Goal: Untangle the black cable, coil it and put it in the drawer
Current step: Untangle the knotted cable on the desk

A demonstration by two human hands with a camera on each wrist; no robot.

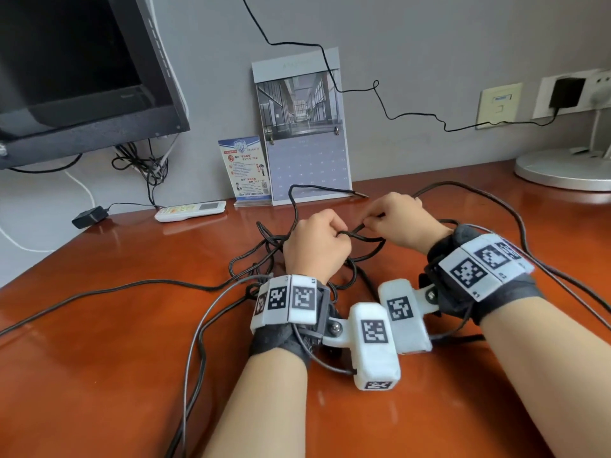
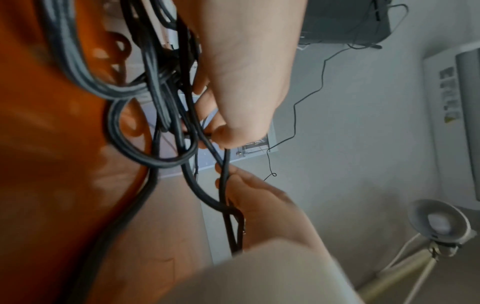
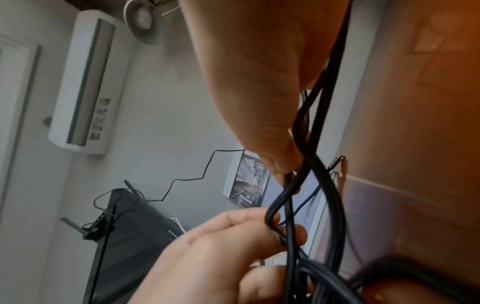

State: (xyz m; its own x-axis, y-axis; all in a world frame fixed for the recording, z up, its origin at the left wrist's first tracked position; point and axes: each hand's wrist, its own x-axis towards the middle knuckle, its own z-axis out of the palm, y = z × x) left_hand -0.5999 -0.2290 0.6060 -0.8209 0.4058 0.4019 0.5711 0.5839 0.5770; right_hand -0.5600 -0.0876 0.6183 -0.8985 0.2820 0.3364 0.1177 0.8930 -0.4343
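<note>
Working the knot loose goes best if the left hand (image 1: 315, 246) anchors the tangled thin black cable (image 1: 264, 249) over the glossy reddish wooden desk (image 1: 99, 342) while the right hand (image 1: 398, 223) feeds its pinched strand through (never yanking), though no drawer shows anywhere.

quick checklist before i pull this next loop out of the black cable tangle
1. Left hand grips a strand of the black cable: ok.
2. Right hand pinches the strand that crosses it: ok.
3. Free cable plug end lies loose on the desk, caught under nothing: ok.
4. Tangle cleared: not ok, loops still crossed beneath the hands.
5. Which strand belongs to the knot: cannot tell.
6. Drawer in sight: not ok, none visible.
</note>
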